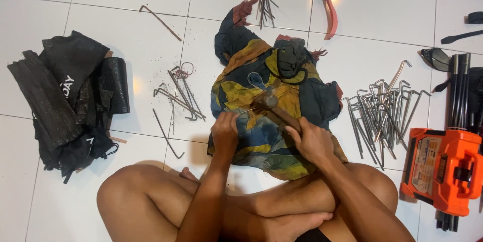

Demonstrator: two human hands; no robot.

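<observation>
Hammer [271,107] gripped by handle in right hand [313,141], head over blue-yellow cloth [261,136] at centre; thin metal peg [245,111] pinched in left hand [225,132]; bent pegs [181,93] at 9 o'clock, straight peg pile [382,113] and orange case [445,169] at 3 o'clock

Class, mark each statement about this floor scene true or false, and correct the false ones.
1. The right hand grips a hammer. True.
2. The left hand holds a metal peg on the cloth. True.
3. The orange case lies left of the person. False: it lies to the right.
4. The black bags lie on the cloth. False: they lie on the tiles, to the left.
</observation>
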